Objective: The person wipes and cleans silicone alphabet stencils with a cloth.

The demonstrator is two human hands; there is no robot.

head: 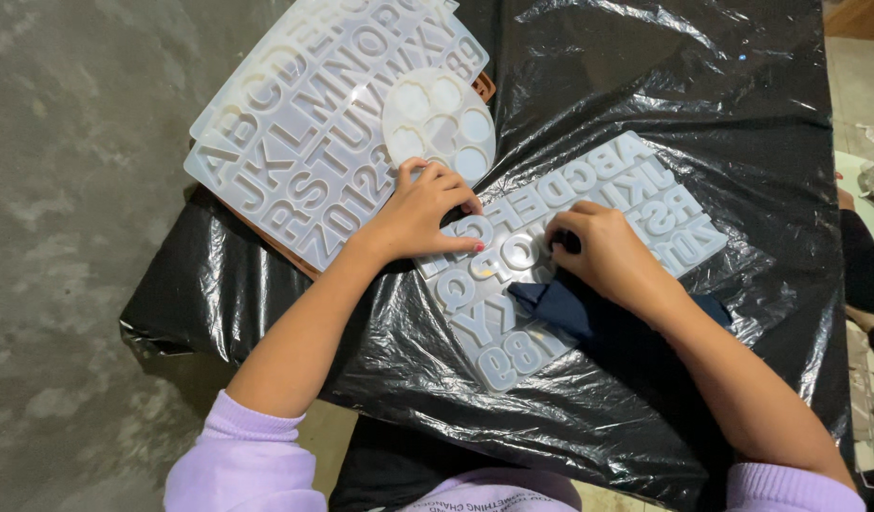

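a: where was the mould [588, 242] lying?

b: flat on the black plastic sheet [702, 85] over the table, slanted across the middle; both hands were on it; a stack of like moulds [304, 133] sat up-left, well apart from the right hand but just beside the left, with a round palette mould [440, 121] on top of the stack.

a: and the left hand [420, 213]?

b: fingers curled down, pressing on the mould's left edge; it pinned more than gripped; nothing was closed inside it.

a: the right hand [603, 251]?

b: bunched over the middle of the mould, fingertips pinched together on a dark cloth [560, 308] that trailed back under the wrist; how tightly it pinched i couldn't tell.

a: how would that mould have handled?

b: my guess was light and floppy; it looked like translucent silicone, thin, likely to sag if lifted by one corner; probably grippy rather than slick, though the plastic sheet beneath looked slippery, so the mould could have slid on it.

a: so where to take hold?

b: i judged two opposite long edges best, both hands, keeping it level; or one palm flat on an edge to steady it, as the left was.
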